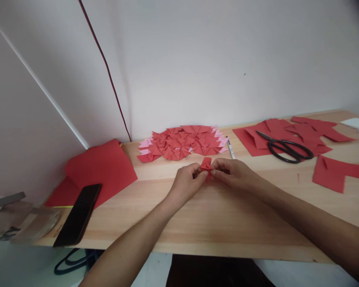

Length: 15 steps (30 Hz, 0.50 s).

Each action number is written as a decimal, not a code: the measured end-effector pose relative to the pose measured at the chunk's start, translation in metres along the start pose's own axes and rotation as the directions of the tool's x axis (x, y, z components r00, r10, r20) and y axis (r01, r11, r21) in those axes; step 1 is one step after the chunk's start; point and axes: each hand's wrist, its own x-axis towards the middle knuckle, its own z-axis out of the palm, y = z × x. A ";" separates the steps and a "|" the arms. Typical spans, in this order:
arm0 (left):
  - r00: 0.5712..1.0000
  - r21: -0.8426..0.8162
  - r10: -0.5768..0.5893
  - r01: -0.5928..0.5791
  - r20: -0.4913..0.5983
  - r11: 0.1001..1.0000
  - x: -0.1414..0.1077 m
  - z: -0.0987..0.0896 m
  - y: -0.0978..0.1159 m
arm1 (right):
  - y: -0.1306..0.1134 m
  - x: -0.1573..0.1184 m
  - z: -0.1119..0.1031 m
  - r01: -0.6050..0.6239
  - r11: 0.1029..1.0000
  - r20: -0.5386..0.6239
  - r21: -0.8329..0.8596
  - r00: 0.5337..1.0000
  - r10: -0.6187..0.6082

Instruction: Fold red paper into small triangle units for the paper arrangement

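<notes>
Between my two hands is a small piece of folded red paper (pixel 207 162), held a little above the wooden table. My left hand (pixel 188 178) pinches its left side between thumb and fingers. On the other side, my right hand (pixel 231 170) grips the right edge the same way. A flap of the paper stands up above the fingertips, and the lower part is partly hidden by the thumbs. Just beyond the hands lies a pile of folded red and pink paper pieces (pixel 181 141), with a white pen (pixel 230 148) at its right end.
Black-handled scissors (pixel 287 149) rest on red paper scraps (pixel 305 129) at the right, with an L-shaped red offcut (pixel 329 175) nearer. At the left, a dark phone (pixel 79 213) overlaps large red sheets (pixel 100 169) beside a clear container (pixel 38 225). A wall borders the table's (pixel 227 231) back.
</notes>
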 end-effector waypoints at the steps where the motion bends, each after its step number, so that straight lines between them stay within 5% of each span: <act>1: 1.000 -0.026 -0.013 0.014 0.017 1.000 0.000 0.000 -0.001 | -0.001 0.000 0.000 0.008 1.000 -0.013 -0.023 1.000 -0.008; 6: 0.997 -0.102 -0.055 0.060 0.057 0.993 0.000 0.000 -0.002 | -0.007 -0.002 0.002 0.015 0.999 -0.013 -0.034 1.000 -0.016; 15: 0.999 0.035 -0.022 0.023 -0.040 0.999 -0.004 0.005 0.003 | -0.019 -0.006 0.006 0.026 0.995 0.001 -0.095 1.000 -0.026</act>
